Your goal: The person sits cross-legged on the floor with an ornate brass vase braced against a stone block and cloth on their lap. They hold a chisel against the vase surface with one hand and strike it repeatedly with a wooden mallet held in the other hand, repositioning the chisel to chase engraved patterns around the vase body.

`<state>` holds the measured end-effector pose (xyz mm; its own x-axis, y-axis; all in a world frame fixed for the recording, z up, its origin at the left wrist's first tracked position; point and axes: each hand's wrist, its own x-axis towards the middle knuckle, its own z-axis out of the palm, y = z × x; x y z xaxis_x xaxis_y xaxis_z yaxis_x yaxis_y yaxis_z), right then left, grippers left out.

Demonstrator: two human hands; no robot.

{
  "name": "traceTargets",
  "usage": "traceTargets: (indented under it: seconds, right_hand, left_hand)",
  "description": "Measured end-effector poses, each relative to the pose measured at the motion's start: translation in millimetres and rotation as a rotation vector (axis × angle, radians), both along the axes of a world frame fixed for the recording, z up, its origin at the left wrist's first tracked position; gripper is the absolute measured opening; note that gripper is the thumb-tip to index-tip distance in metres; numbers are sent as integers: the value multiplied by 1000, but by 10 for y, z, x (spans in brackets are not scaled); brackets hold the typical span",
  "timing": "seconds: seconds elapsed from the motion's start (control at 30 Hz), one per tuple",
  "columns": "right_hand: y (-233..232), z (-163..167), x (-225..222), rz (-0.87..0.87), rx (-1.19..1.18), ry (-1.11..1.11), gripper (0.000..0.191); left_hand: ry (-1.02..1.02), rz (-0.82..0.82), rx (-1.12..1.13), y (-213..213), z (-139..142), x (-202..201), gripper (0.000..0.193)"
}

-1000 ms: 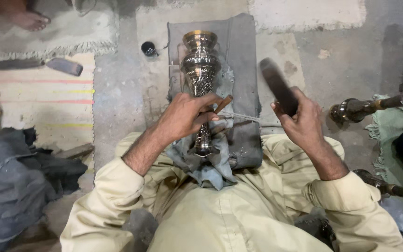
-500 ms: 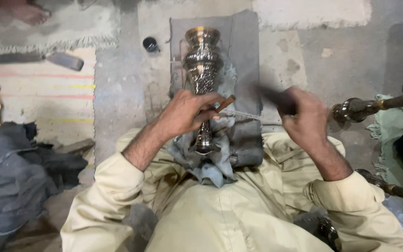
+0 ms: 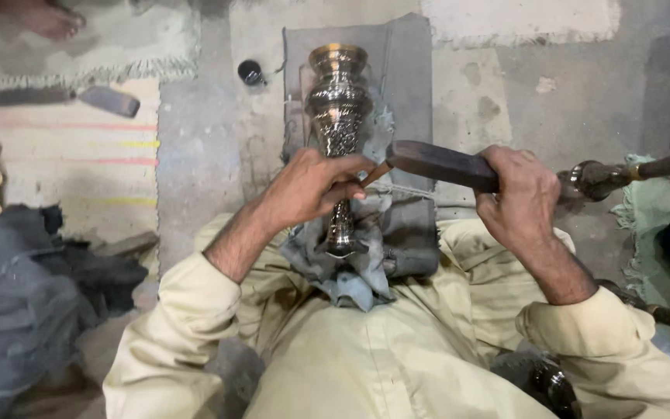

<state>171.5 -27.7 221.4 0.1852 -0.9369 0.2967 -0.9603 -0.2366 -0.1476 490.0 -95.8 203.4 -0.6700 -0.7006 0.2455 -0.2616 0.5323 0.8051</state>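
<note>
An ornate silver metal vase with a narrow stem lies along a grey pad on the floor, its foot resting on crumpled grey cloth by my lap. My left hand grips a thin brown chisel against the vase's waist. My right hand holds a dark flat wooden mallet, whose end touches the chisel's tip.
A small dark round pot sits left of the pad. A dark tool lies on a pale striped mat at the left. Another metal piece lies at the right on green cloth. Dark clothing is heaped at lower left.
My right hand has swung the mallet down and leftward from a raised position until it meets the chisel. My left hand has stayed on the vase.
</note>
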Motion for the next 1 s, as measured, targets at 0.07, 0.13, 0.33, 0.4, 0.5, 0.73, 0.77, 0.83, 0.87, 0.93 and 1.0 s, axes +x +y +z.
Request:
traceTargets:
  seconds: [0.07,0.13,0.33,0.4,0.5,0.73,0.77,0.83,0.87,0.93,1.0]
  right_hand:
    - [6,18,1,-148,159,-447,24]
    - [5,36,10,-134,215,-436,26]
    - [-31,126,30,-145,99,-215,31]
    - [-24,151,38,-234,255,-374,26]
    - [-59,155,43,-86,81,-102,29]
    - [-3,45,-152,-25,305,53,35]
    - [-4,0,-182,-57,377,37,31]
    - [76,-141,-165,-75,541,-179,28]
    - [113,-237,-121,-73,611,-378,28]
    - [144,-451,24,-72,702,-722,31]
    - [237,-692,279,-87,769,-1017,33]
  left_hand:
    - [-33,-9,0,-4,-6,3,38]
    - [-94,29,56,9,-11,12,39]
    - [-16,100,7,38,-48,-43,38]
    - [-132,107,81,60,-59,-62,37]
    - [-127,87,-35,46,-64,-101,39]
    - [6,107,36,41,50,-124,38]
    - [64,137,-29,61,113,-107,38]
    - [98,126,-23,228,295,-94,35]
    - [80,77,29,322,407,-121,32]
    - [175,-51,-139,489,661,-161,29]
    - [208,-125,-332,898,919,-294,16]
